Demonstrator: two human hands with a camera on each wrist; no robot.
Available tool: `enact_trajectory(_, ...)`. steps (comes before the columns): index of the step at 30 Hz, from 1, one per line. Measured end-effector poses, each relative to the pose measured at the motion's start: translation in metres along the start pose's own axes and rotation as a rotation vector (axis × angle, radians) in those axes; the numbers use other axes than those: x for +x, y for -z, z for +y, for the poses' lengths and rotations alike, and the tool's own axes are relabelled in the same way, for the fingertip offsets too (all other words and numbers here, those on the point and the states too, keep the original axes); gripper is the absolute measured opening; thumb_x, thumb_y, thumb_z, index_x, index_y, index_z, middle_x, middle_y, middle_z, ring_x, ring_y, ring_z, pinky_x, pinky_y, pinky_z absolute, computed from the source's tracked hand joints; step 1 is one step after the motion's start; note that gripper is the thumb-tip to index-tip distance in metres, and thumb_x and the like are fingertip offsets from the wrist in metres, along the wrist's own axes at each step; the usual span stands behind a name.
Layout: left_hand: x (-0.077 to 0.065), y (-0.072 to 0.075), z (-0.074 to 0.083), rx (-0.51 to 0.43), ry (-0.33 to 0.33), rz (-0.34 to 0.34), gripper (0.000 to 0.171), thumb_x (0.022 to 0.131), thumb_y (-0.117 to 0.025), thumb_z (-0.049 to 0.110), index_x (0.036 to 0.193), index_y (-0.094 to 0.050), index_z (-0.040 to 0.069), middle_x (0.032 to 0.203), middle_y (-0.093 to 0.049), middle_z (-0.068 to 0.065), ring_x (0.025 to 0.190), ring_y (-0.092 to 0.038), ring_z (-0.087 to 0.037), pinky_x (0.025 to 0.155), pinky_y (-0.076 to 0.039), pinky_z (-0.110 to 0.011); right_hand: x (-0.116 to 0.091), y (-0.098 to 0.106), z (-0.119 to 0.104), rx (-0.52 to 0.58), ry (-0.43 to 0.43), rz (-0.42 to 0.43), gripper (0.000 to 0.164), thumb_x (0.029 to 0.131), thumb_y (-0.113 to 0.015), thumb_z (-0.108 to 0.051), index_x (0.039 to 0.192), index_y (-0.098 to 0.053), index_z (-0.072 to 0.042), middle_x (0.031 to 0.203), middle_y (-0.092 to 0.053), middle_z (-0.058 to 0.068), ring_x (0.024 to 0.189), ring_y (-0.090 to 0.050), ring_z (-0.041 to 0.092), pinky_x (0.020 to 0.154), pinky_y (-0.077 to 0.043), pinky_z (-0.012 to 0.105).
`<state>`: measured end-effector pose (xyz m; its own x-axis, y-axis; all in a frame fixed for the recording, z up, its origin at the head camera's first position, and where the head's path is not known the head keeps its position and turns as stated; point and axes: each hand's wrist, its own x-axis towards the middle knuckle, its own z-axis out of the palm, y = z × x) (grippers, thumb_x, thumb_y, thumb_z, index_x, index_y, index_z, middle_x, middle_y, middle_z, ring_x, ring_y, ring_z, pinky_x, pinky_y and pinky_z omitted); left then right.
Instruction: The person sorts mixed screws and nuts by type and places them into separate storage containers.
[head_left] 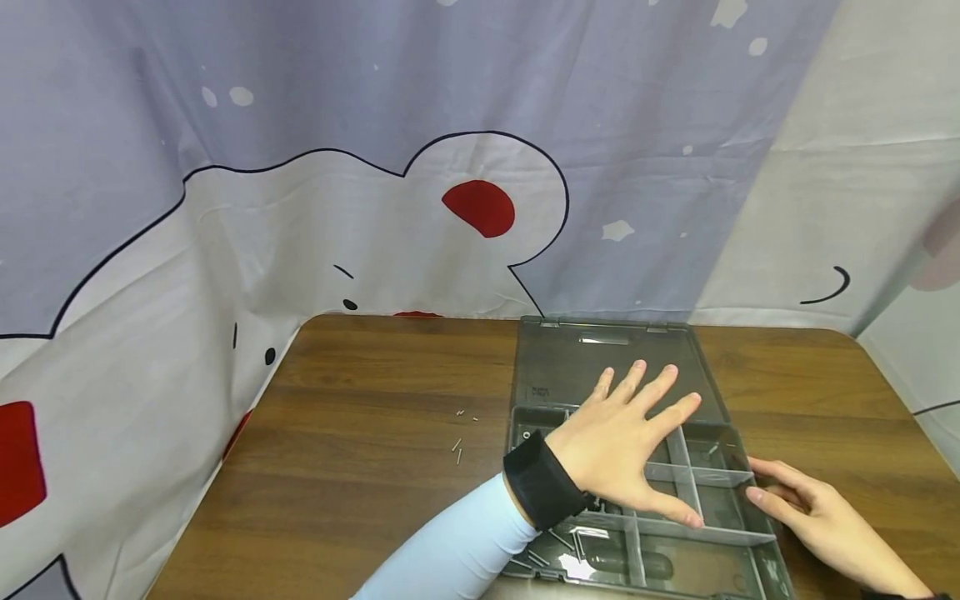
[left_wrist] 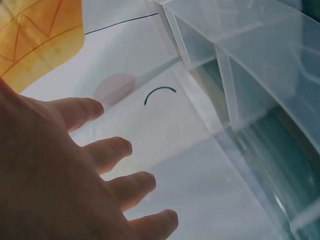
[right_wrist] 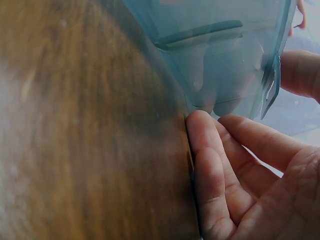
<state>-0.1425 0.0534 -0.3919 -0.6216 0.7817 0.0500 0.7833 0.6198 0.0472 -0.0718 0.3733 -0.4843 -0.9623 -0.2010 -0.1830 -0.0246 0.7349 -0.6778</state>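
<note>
A grey see-through divided storage box (head_left: pixel 765 533) lies with its hinged lid (head_left: pixel 600 358) folded back. My left hand (head_left: pixel 611 450) hovers palm down over its middle compartments, fingers spread and holding nothing; the left wrist view shows these fingers apart, too. At the box's right side, my right hand (head_left: pixel 825 517) touches the wall with relaxed, bent fingers, the thumb tip by the rim. In the right wrist view, fingertips (right_wrist: pixel 200 120) meet the lower part of the wall. Thin metal pins (head_left: pixel 577 542) lie in the front left compartment, and my left hand and forearm hide several compartments.
Several tiny metal pieces (head_left: pixel 458 450) are scattered on the wooden table (head_left: pixel 360 417) left of the box. Behind the table hangs a printed cloth (head_left: pixel 337 225), which reaches down to the back edge. A small ring-like piece (head_left: pixel 527 434) sits in the back left compartment.
</note>
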Motion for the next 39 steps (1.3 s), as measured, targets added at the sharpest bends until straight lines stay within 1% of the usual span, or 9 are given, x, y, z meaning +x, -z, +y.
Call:
enact_trajectory(5, -0.025, 0.001, -0.025, -0.027, -0.018, 0.063, 0.12, 0.074, -0.054, 0.094, 0.167, -0.012, 0.032, 0.176, -0.006, -0.005, 0.162, -0.009, -0.035, 0.127, -0.021, -0.059, -0.001, 0.0, 0.0, -0.018, 0.009, 0.019, 0.053, 0.108, -0.054, -0.025, 0.151, -0.044, 0.004, 0.141, -0.055, 0.036, 0.101, -0.061, -0.01, 0.076, -0.06, 0.031)
enact_trajectory(8, -0.041, 0.0, -0.043, -0.032, -0.004, 0.092, 0.116, 0.076, -0.056, 0.091, 0.167, -0.019, 0.028, 0.175, -0.014, -0.007, 0.161, -0.013, -0.035, 0.126, -0.022, -0.059, -0.002, 0.001, -0.001, -0.027, 0.016, 0.028, 0.052, 0.108, -0.054, -0.025, 0.151, -0.045, 0.003, 0.141, -0.056, 0.035, 0.1, -0.054, -0.018, 0.075, -0.054, 0.02)
enact_trajectory(16, -0.084, -0.004, -0.089, -0.073, 0.073, 0.115, 0.111, 0.08, -0.061, 0.084, 0.165, -0.027, 0.023, 0.173, -0.022, -0.011, 0.16, -0.02, -0.036, 0.126, -0.023, -0.06, -0.003, 0.0, 0.001, -0.024, -0.009, 0.029, 0.053, 0.107, -0.056, -0.027, 0.151, -0.046, 0.003, 0.144, -0.054, 0.035, 0.099, -0.053, -0.02, 0.074, -0.054, 0.018)
enact_trajectory(19, -0.096, -0.008, -0.105, -0.094, 0.08, 0.158, 0.101, 0.084, -0.064, 0.075, 0.163, -0.034, 0.019, 0.169, -0.032, -0.012, 0.156, -0.032, -0.036, 0.124, -0.029, -0.058, -0.003, -0.001, 0.002, -0.02, -0.006, 0.034, 0.053, 0.107, -0.057, -0.025, 0.15, -0.046, 0.004, 0.143, -0.054, 0.035, 0.099, -0.054, -0.019, 0.074, -0.052, 0.016)
enact_trajectory(23, -0.107, -0.016, -0.125, -0.081, 0.097, 0.258, 0.072, 0.088, -0.075, 0.044, 0.149, -0.054, 0.012, 0.145, -0.06, -0.008, 0.131, -0.06, -0.028, 0.109, -0.05, -0.047, -0.002, 0.0, 0.001, -0.024, -0.013, 0.025, 0.054, 0.108, -0.056, -0.027, 0.151, -0.045, 0.003, 0.144, -0.053, 0.035, 0.1, -0.064, -0.008, 0.075, -0.058, 0.024)
enact_trajectory(26, -0.112, -0.023, -0.139, -0.053, 0.136, 0.29, 0.05, 0.086, -0.078, 0.025, 0.133, -0.067, 0.011, 0.121, -0.069, -0.002, 0.108, -0.069, -0.021, 0.092, -0.058, -0.038, 0.0, 0.0, -0.001, -0.03, -0.023, 0.013, 0.054, 0.108, -0.054, -0.029, 0.152, -0.044, 0.002, 0.145, -0.053, 0.035, 0.102, -0.069, 0.0, 0.077, -0.06, 0.033)
enact_trajectory(33, -0.118, -0.034, -0.155, -0.024, 0.219, 0.181, 0.029, 0.083, -0.081, 0.014, 0.112, -0.075, 0.014, 0.102, -0.072, -0.001, 0.093, -0.071, -0.02, 0.077, -0.06, -0.035, 0.0, 0.0, -0.003, -0.024, -0.03, 0.018, 0.055, 0.108, -0.055, -0.03, 0.151, -0.045, 0.002, 0.144, -0.055, 0.033, 0.097, -0.056, -0.019, 0.076, -0.059, 0.026)
enact_trajectory(36, -0.118, -0.04, -0.158, -0.028, 0.22, 0.149, 0.023, 0.082, -0.081, 0.01, 0.104, -0.077, 0.013, 0.096, -0.07, -0.001, 0.088, -0.07, -0.019, 0.075, -0.059, -0.035, 0.0, -0.001, -0.003, -0.032, -0.028, 0.021, 0.055, 0.108, -0.055, -0.03, 0.151, -0.045, 0.002, 0.142, -0.057, 0.032, 0.097, -0.06, -0.014, 0.076, -0.06, 0.029)
enact_trajectory(39, -0.117, -0.047, -0.16, -0.03, 0.209, 0.121, 0.019, 0.081, -0.081, 0.008, 0.099, -0.077, 0.013, 0.093, -0.068, 0.0, 0.085, -0.069, -0.018, 0.075, -0.059, -0.033, 0.0, 0.0, -0.002, -0.038, -0.024, 0.021, 0.055, 0.108, -0.055, -0.03, 0.151, -0.045, 0.002, 0.143, -0.056, 0.033, 0.1, -0.068, -0.002, 0.077, -0.061, 0.035)
